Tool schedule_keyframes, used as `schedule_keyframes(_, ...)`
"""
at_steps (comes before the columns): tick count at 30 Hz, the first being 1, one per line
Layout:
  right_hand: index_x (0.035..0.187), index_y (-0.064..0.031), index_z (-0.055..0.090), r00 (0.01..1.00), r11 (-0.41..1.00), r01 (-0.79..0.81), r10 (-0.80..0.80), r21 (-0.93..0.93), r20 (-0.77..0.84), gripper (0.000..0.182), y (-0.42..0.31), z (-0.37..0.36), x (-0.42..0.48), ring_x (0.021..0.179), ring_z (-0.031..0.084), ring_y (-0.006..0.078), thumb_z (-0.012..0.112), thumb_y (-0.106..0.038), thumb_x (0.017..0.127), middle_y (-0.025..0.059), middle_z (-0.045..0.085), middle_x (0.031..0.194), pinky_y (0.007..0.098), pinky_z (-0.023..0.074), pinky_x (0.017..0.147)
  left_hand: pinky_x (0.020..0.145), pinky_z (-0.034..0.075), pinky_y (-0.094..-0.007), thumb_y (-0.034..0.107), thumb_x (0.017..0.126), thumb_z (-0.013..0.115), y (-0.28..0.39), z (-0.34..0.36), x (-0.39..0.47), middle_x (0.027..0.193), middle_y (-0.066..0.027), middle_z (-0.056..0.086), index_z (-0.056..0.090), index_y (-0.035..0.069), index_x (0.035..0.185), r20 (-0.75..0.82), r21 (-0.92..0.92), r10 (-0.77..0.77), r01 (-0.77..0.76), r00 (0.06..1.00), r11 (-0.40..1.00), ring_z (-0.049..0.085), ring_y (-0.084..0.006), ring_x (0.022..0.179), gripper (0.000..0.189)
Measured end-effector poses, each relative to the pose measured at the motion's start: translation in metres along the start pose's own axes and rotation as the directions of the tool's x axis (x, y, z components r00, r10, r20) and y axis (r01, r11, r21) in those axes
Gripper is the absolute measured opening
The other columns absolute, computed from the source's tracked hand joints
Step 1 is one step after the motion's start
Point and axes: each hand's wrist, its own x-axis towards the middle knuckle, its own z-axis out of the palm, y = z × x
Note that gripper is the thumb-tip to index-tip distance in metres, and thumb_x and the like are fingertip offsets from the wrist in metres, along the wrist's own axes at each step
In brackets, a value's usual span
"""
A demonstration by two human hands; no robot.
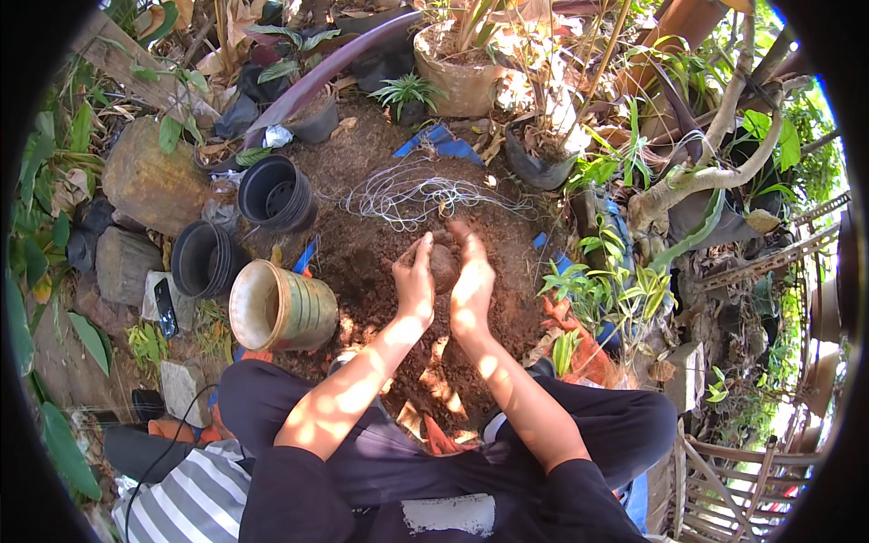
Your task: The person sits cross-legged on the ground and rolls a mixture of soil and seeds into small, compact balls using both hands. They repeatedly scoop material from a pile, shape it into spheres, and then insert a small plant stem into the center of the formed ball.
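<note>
Both my hands reach down to a patch of loose brown soil [516, 292] between my bent legs. My left hand [414, 275] and my right hand [472, 278] cup the two sides of a rounded brown lump of soil [445, 268], palms facing each other. The lump is partly hidden between them. Just beyond my fingertips lies a loose tangle of thin pale string [428, 197]. To the left of my left hand, a dirty cream and green plastic bucket [319, 305] lies tilted, its opening turned to the left.
Stacked black plastic pots [299, 197] and another stack [217, 261] stand left, beside large stones [156, 176]. A phone [165, 309] rests on a block. Potted plants [458, 81] line the far side. Leafy plants [611, 285] and a branching trunk [679, 186] are at right.
</note>
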Motion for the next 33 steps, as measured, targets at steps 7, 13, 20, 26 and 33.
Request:
schedule_keyframes(7,0.129,0.0014,0.043,0.994,0.989,0.062,-0.073,0.138,0.076,0.051,0.021,-0.007,0.005,0.091,0.055,0.0129,0.043,-0.036,0.095,0.0097,0.055,0.116,0.0249,0.0460,0.078,0.095,0.023,-0.0342,0.040,0.096,0.038,-0.015,0.008,-0.022,0.129,-0.0092,0.044,0.039,0.005,0.128,0.218,0.379,0.155,-0.230,0.963,0.896,0.046,-0.0174,0.115,0.048)
schedule_keyframes(13,0.088,0.0028,0.064,0.982,0.980,-0.188,0.187,0.063,0.034,0.036,0.001,-0.014,0.001,0.063,0.053,0.0122,0.046,-0.028,0.094,0.0065,0.061,0.069,0.0268,0.0437,0.058,0.096,0.034,-0.0382,0.043,0.094,0.041,-0.016,0.006,-0.014,0.127,-0.0109,0.048,0.037,0.008,0.133,0.187,0.166,-0.012,-0.019,0.982,0.986,0.054,-0.0161,0.101,0.052)
schedule_keyframes(20,0.094,0.0035,0.063,0.999,0.992,-0.024,0.022,-0.121,-0.025,0.026,0.026,-0.005,-0.017,0.071,0.062,0.0194,0.053,-0.020,0.089,0.0147,0.066,0.083,0.0319,0.0480,0.066,0.074,0.049,-0.0266,0.034,0.096,0.041,-0.026,-0.004,-0.009,0.100,-0.0099,0.063,0.053,0.004,0.115,0.183,-0.038,-0.114,0.123,0.976,0.992,0.059,-0.0142,0.084,0.038)
schedule_keyframes(26,0.104,0.0001,0.062,0.902,0.840,0.431,-0.394,-0.329,0.175,0.029,-0.002,-0.009,-0.001,0.095,0.059,0.0241,0.046,-0.020,0.092,0.0149,0.064,0.101,0.0329,0.0471,0.080,0.087,0.049,-0.0326,0.041,0.094,0.042,-0.023,-0.014,0.012,0.106,-0.0081,0.061,0.052,0.011,0.119,0.203,-0.402,-0.380,0.431,0.902,0.808,0.061,-0.0174,0.096,0.041)
schedule_keyframes(33,0.118,0.0022,0.054,0.991,0.993,-0.079,0.069,0.085,0.119,0.042,-0.015,-0.012,0.004,0.109,0.051,0.0199,0.037,-0.029,0.097,0.0131,0.057,0.117,0.0302,0.0411,0.090,0.081,0.051,-0.0361,0.043,0.088,0.052,0.001,-0.002,-0.007,0.097,-0.0079,0.064,0.060,0.005,0.100,0.136,0.106,-0.284,0.272,0.949,0.957,0.062,-0.0200,0.091,0.040)
